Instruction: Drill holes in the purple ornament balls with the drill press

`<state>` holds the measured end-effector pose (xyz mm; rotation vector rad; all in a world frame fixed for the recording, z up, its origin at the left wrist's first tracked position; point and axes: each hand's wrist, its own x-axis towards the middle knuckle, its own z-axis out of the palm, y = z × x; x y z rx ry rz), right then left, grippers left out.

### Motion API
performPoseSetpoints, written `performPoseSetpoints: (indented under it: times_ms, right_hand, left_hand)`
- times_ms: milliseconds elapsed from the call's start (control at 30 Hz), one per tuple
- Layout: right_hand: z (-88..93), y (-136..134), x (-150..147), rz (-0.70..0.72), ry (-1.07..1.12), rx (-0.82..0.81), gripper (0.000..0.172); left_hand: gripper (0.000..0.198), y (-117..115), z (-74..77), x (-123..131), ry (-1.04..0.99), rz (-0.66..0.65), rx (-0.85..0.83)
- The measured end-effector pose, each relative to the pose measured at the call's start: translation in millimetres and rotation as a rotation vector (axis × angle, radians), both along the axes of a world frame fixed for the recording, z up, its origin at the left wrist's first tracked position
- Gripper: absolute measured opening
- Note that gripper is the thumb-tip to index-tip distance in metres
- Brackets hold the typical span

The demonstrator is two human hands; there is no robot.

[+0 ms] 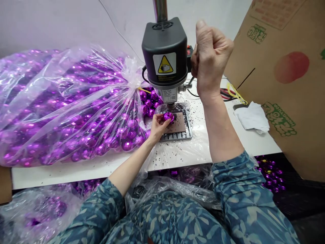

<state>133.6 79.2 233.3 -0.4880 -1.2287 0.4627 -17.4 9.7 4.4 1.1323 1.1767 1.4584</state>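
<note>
My left hand (157,127) pinches a shiny purple faceted ball (168,117) between thumb and fingers. It holds the ball over a small brown board (179,122) on the slotted metal base (175,136) of a bench drill press (164,51). Just above the ball is the drill's chuck (171,105); the bit itself is too small to make out. Raised beside the black drill head, my right hand (212,56) is closed in a fist around the feed lever (191,81), whose grip the fingers mostly hide.
A large clear bag (76,101) of purple balls lies left of the drill, with loose balls (149,101) beside its tied neck. Dark shavings dot the white table (198,142). A cardboard box (281,84) and white tissue (252,117) are at right. More balls (271,174) lie below.
</note>
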Motion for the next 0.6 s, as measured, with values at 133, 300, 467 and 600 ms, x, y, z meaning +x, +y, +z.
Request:
performPoseSetpoints:
  times_ms: [133, 300, 467, 600]
  right_hand:
    - [8.0, -9, -3, -0.015, 0.018, -0.104, 0.063]
    - [12.3, -15, -5, -0.008, 0.065, -0.149, 0.061]
    - [8.9, -13, -4, 0.004, 0.038, -0.13, 0.062]
    - [4.0, -11, -4, 0.004, 0.042, -0.055, 0.066]
  left_hand:
    - [0.057, 4, -4.1, 1, 0.085, -0.032, 0.051]
    - [0.056, 1, -8.3, 1, 0.254, -0.119, 0.204]
    - [0.057, -7, -9.1, 5, 0.387, -0.146, 0.29]
    - [0.056, -6, -12.9, 7, 0.403, -0.087, 0.302]
